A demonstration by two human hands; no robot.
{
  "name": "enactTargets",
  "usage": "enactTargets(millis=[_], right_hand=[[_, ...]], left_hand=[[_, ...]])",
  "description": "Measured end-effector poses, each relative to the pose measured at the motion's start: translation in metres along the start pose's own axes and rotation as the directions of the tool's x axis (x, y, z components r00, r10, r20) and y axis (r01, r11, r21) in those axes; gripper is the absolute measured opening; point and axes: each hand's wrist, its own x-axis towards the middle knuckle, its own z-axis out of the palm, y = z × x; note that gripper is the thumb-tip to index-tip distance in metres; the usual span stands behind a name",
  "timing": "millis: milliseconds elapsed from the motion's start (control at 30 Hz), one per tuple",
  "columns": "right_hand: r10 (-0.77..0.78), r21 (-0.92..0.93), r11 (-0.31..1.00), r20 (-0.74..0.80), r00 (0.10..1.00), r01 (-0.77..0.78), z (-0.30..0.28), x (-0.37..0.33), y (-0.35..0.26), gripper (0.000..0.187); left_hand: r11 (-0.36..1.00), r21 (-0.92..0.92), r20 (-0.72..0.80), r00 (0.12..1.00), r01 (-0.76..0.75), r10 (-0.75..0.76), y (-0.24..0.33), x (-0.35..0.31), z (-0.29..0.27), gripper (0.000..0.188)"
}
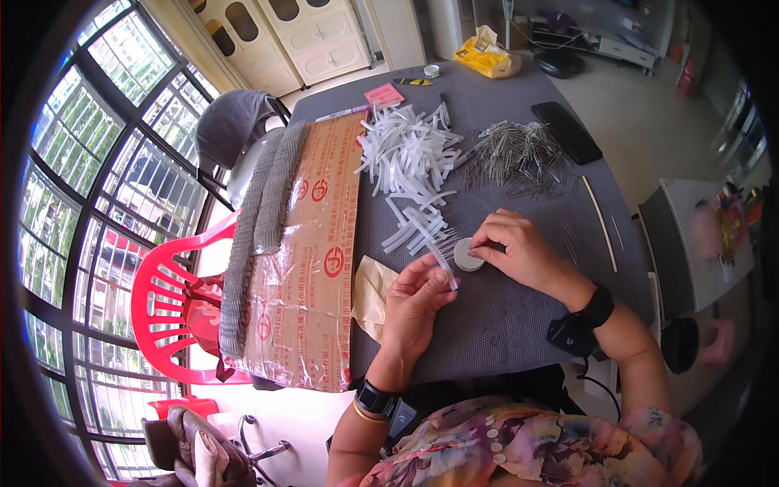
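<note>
My left hand (418, 302) is closed, thumb and fingers pinching a clear-white plastic tube (442, 261). Several thin metal pins (445, 243) fan out beside that tube. Just to the right, my right hand (519, 250) has its fingertips pressed together at a small round whitish tub (468, 256); whatever they pinch is too small to make out. Beyond my hands lies a heap of short white plastic tubes (410, 150), with a few loose ones trailing toward me. A tangled pile of thin metal pins (519, 154) sits to its right.
A large taped cardboard piece (320, 276) covers the table's left side, with grey knitted fabric (272, 195) along it. A cream cloth (372, 296) lies by my left hand. At right are a wooden stick (599, 223) and a black phone-like slab (566, 131). A yellow packet (487, 55) stands far back.
</note>
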Motion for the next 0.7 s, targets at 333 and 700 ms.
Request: enactTargets(millis=[333,700], right_hand=[[0.375,0.415,0.829,0.084,0.923,-0.375,-0.007,0.0,-0.012,0.009],[0.381,0.636,0.674,0.137,0.914,-0.376,0.007,-0.008,-0.021,0.011]], left_hand=[[1.0,0.0,0.007,1.0,-0.022,0.022,-0.001,0.0,-0.001,0.027],[0.999,0.039,0.002,1.0,-0.018,0.018,-0.003,-0.001,-0.002,0.029]])
